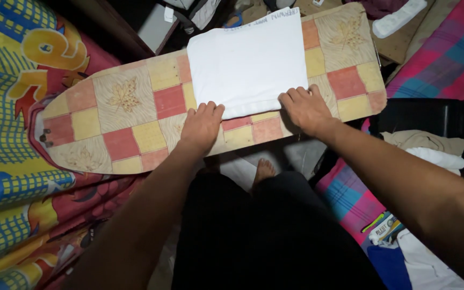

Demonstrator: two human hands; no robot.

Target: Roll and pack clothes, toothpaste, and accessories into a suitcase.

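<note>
White folded cloth (247,63) lay flat mid-board, both hands pressing its near edge.
Left hand (202,126) and right hand (306,109) rested palm-down, fingers spread, grasping nothing, fingertips on the near hem. Looked like smoothing after a fold; a further fold would need the hem pinched at both corners. Checked leaf-print ironing board (124,115) sat low between patterned bedding (12,161) at left and a clothes pile (430,147) at right; room dim, cluttered.
</note>
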